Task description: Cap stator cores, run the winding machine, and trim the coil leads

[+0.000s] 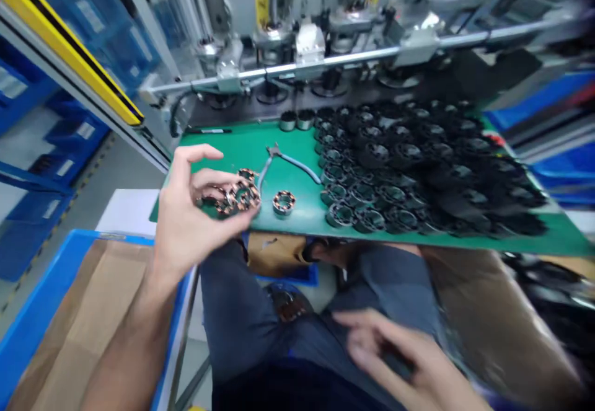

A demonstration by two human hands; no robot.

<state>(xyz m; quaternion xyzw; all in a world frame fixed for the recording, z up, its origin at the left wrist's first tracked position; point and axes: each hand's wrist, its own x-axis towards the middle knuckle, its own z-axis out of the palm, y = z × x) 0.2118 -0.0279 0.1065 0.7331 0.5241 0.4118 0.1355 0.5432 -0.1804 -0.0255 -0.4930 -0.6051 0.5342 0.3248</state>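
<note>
My left hand (193, 209) pinches a copper-wound motor stator (245, 195) between thumb and fingers, just over the left end of the green table top (223, 144). Other wound stators lie close behind and beside it, partly hidden by the fingers. One more wound stator (284, 203) sits by itself to the right of this hand. Blue-handled cutting pliers (297, 166) rest spread on the table, jaws pointing away from me. Low over my lap, my right hand (395, 355) is blurred, its thumb and forefinger apart and nothing visible between them.
Many black ring-shaped cores (372, 197) stand in rows across the table's right side. Behind runs a machine with a metal rail (353, 59) and several spindles. A blue bin lined with cardboard (100, 287) is at lower left. A black pen (209, 131) lies near the back edge.
</note>
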